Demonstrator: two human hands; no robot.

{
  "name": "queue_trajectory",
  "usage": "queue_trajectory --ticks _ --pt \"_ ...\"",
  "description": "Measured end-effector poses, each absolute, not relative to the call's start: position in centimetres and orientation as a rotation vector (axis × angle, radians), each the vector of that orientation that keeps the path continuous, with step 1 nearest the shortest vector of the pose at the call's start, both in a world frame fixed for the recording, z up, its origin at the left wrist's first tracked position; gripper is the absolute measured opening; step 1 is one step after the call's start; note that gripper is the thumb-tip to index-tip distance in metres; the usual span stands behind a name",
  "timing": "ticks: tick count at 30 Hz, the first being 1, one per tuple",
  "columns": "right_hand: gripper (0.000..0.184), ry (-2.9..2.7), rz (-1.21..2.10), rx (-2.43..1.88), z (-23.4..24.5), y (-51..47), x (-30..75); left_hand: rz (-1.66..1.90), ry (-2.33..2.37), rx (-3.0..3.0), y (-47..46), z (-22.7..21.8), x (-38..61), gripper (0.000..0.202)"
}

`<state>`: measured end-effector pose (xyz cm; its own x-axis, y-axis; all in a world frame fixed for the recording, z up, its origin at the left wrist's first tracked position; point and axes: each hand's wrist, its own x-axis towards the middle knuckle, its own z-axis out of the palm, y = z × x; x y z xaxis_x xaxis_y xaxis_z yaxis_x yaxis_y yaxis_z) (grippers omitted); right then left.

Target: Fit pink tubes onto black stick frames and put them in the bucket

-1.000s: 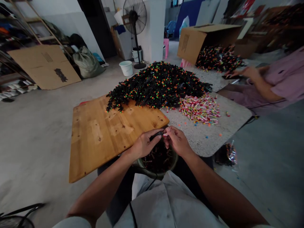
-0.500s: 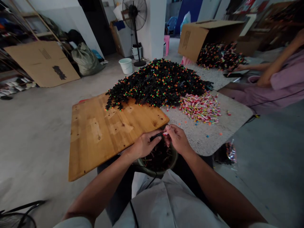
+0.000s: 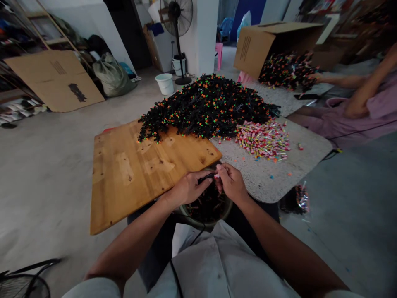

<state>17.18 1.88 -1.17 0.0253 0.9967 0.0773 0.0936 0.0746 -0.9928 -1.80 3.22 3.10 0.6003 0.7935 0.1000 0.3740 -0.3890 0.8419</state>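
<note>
My left hand [image 3: 186, 188] is closed on a thin black stick [image 3: 206, 178], pinched between thumb and fingers. My right hand [image 3: 231, 182] pinches a small pink piece [image 3: 217, 175] at the stick's tip. Both hands meet above a round bowl [image 3: 189, 214] in my lap, which holds several dark sticks. Ahead on the speckled table [image 3: 279, 176] lies a big heap of black sticks with orange and green tips [image 3: 207, 105]. A smaller pile of pink and multicoloured pieces [image 3: 263, 138] sits to its right.
A wooden board [image 3: 136, 169] lies at the table's left. Another person in pink [image 3: 362, 105] sits at the right, a hand at a second heap [image 3: 285, 68] spilling from a tipped cardboard box [image 3: 263, 43]. A fan [image 3: 178, 20], white bucket [image 3: 164, 83] and flat cardboard [image 3: 54, 80] stand behind.
My hands stay together over the bowl with barely any shift. The other person's arm has risen and reached toward the far heap.
</note>
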Motion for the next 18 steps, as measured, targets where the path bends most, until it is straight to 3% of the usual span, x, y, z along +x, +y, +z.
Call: queue_trajectory --ticks 4,11,18 --pt "0.043 -1.287 0.939 -1.267 -0.9 2.0 16.7 0.666 1.036 2.155 3.1 2.2 -1.7 0.038" --pt "0.040 -1.275 0.935 -1.284 -3.1 2.2 16.0 0.766 1.299 2.491 3.1 -0.7 -1.1 0.031" --pt "0.046 -1.243 0.939 -1.386 -4.9 2.6 15.6 0.673 1.371 2.615 3.9 -2.7 -1.0 0.040"
